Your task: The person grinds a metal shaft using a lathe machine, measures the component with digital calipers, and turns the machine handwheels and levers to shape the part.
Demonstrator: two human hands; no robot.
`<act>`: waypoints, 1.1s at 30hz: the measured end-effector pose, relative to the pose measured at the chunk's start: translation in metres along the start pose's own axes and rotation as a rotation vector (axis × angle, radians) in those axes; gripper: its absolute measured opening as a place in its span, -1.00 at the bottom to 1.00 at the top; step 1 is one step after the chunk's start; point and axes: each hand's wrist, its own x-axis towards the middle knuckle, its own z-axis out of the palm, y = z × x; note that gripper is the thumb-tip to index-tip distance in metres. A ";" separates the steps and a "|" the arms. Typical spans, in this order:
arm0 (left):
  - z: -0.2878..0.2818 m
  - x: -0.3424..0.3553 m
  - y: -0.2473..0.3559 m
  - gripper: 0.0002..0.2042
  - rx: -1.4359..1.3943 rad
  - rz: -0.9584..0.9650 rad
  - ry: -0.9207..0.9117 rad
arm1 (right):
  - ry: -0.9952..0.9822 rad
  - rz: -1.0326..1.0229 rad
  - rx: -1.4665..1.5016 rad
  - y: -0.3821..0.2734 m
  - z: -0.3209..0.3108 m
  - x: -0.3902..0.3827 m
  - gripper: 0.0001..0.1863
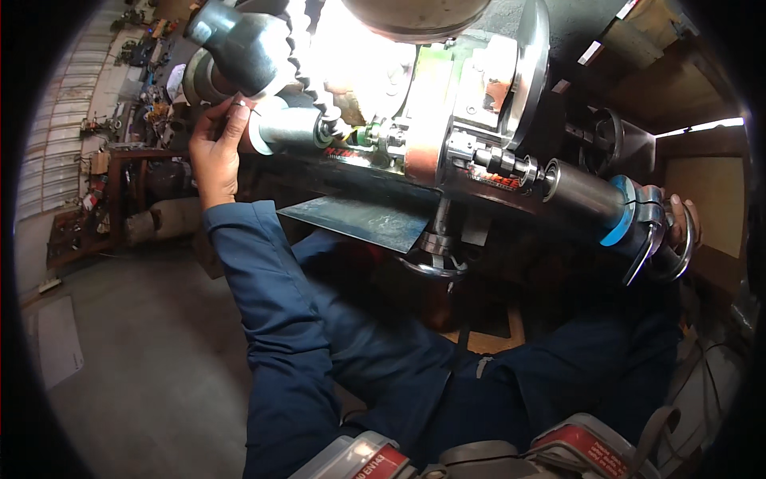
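A metal shaft (499,162) with several stepped sections lies lengthwise in a grinding machine, between a grey cylindrical headstock (295,129) and a dark cylindrical tailstock (589,194) with a blue ring (621,211). At the headstock's left end, my left hand (217,148) is closed, thumb and fingertips pinched together below a dark lamp head (251,52). What the fingertips hold is too small to make out. My right hand (685,221) is curled at the top of a chrome handwheel (680,267) at the tailstock's far right end; the fingers are partly hidden there.
A large grinding wheel (533,72) stands behind the shaft. A flat metal plate (363,221) juts toward me below the machine bed, beside another handwheel (433,265). Cluttered shelves (120,172) line the left wall. My respirator's filters (578,447) show at the bottom.
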 end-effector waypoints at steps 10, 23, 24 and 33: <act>-0.004 0.009 -0.018 -0.72 -0.007 0.015 0.077 | -0.172 0.212 0.271 0.035 -0.045 -0.086 -0.64; -0.001 0.004 -0.015 -0.74 -0.006 0.113 0.082 | -0.857 0.897 0.294 -0.005 -0.118 0.031 -0.52; 0.000 0.004 -0.013 -0.74 -0.002 0.115 0.085 | -0.877 0.917 0.298 -0.006 -0.119 0.033 -0.51; 0.009 0.004 -0.009 -0.77 -0.045 0.100 0.063 | -0.991 1.017 0.284 0.000 -0.123 0.048 -0.33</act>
